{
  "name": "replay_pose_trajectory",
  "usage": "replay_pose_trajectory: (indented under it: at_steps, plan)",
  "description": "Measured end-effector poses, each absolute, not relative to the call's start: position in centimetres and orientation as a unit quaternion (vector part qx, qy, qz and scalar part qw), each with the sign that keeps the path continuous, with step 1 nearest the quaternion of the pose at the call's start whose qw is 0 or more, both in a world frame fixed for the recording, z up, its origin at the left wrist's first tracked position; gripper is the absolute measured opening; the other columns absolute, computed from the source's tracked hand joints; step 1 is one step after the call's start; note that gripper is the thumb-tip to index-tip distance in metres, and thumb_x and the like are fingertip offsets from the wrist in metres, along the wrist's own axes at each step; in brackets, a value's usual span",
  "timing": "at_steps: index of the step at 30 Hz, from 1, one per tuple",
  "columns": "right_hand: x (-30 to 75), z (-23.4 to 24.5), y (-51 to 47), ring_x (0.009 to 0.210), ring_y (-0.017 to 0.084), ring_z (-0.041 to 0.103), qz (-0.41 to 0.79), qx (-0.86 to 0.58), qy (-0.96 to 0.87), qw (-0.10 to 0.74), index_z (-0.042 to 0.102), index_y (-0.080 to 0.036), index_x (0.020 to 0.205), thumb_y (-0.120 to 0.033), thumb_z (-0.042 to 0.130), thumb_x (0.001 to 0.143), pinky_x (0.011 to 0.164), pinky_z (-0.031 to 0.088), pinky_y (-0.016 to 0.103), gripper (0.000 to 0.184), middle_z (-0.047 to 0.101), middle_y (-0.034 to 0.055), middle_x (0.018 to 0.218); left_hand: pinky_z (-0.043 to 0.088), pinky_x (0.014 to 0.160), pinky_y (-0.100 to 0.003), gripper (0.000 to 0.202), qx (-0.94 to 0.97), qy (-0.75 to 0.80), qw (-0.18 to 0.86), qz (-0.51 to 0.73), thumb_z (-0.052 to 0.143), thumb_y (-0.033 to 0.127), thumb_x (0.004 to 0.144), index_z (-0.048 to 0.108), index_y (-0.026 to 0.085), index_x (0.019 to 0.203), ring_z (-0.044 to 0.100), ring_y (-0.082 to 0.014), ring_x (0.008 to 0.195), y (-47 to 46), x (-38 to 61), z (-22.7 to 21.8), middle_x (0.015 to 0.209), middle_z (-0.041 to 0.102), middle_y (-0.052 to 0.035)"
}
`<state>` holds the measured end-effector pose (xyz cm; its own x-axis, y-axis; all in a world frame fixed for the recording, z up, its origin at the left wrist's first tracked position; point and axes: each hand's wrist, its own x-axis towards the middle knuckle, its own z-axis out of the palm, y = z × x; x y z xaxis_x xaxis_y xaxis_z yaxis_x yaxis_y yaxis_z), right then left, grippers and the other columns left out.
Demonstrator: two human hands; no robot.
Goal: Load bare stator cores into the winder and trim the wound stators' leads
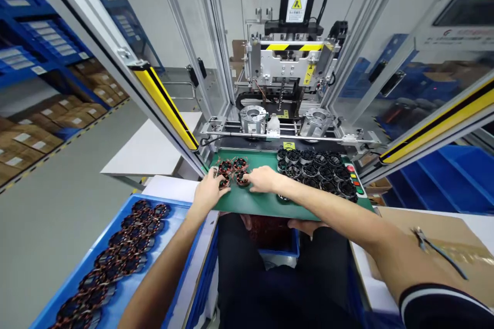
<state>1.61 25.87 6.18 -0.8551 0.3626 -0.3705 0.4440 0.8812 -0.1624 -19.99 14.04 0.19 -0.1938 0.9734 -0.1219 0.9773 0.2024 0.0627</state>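
My left hand (209, 190) rests on the green mat (262, 203), fingers curled around a copper-wound stator (224, 183). My right hand (263, 179) reaches across beside it, fingertips closed on another wound stator (242, 179). Two more wound stators (232, 165) lie just beyond on the mat. A group of several black unwound stators (316, 167) sits on the mat's right half.
A machine with two round metal fixtures (253, 119) stands behind the mat, framed by yellow light curtains (165, 105). A blue tray (96, 267) at lower left holds several wound stators. Pliers (436, 249) lie on cardboard at right. Buttons (353, 177) line the mat's right edge.
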Motion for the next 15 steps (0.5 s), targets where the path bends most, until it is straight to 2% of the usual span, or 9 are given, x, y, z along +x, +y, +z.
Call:
replay_pose_trajectory:
  at_steps: [2,3,5,6,9,15]
  plan:
    - [5.8,7.3,26.2,0.124,0.037,0.081,-0.118,0.255,0.949,0.145,0.068,-0.023,0.159,-0.041,0.071,0.108,0.098,0.060,0.041,0.055,0.085,0.0190,0.127,0.063,0.110,-0.057,0.039,0.629,0.776,0.048,0.024,0.074,0.050,0.102,0.080,0.026,0.131,0.074,-0.0438,0.131,12.3,-19.4,0.3,0.158,0.060,-0.0226]
    - [8.3,7.8,26.4,0.120,0.034,0.082,-0.120,0.285,0.944,0.119,0.067,-0.027,0.160,-0.045,0.068,0.111,0.096,0.059,0.039,0.053,0.086,0.0144,0.122,0.062,0.113,-0.058,0.040,0.634,0.770,0.040,0.058,0.074,0.051,0.102,0.079,0.027,0.133,0.072,-0.0443,0.134,11.6,-19.1,0.3,0.159,0.060,-0.0219]
    - [13.8,8.5,26.7,0.110,0.029,0.081,-0.124,0.359,0.923,0.056,0.069,-0.028,0.156,-0.045,0.065,0.113,0.093,0.057,0.036,0.046,0.087,0.0082,0.114,0.060,0.119,-0.056,0.042,0.657,0.738,0.036,0.148,0.074,0.052,0.103,0.077,0.028,0.137,0.068,-0.0421,0.142,10.6,-18.2,0.3,0.160,0.059,-0.0196]
    - [16.4,8.6,26.7,0.109,0.028,0.080,-0.118,0.394,0.911,0.033,0.070,-0.027,0.153,-0.044,0.066,0.113,0.094,0.056,0.035,0.044,0.086,0.0077,0.114,0.059,0.122,-0.054,0.043,0.673,0.713,0.040,0.192,0.074,0.052,0.104,0.077,0.028,0.139,0.066,-0.0403,0.145,10.5,-17.4,0.2,0.159,0.059,-0.0187]
    - [22.1,7.4,26.2,0.119,0.030,0.073,-0.076,0.450,0.889,0.021,0.075,-0.021,0.145,-0.040,0.072,0.109,0.102,0.054,0.037,0.041,0.080,0.0124,0.121,0.056,0.127,-0.053,0.045,0.726,0.636,0.067,0.252,0.075,0.051,0.105,0.076,0.027,0.142,0.062,-0.0385,0.150,11.6,-13.7,-0.1,0.159,0.059,-0.0181]
    - [23.6,3.6,23.8,0.137,0.037,0.057,-0.020,0.454,0.890,0.025,0.081,-0.018,0.131,-0.040,0.073,0.108,0.113,0.051,0.049,0.033,0.065,0.0202,0.152,0.046,0.135,-0.065,0.040,0.808,0.542,0.055,0.222,0.078,0.046,0.103,0.080,0.027,0.138,0.048,-0.0431,0.163,17.2,-4.6,-1.1,0.171,0.055,-0.0193]
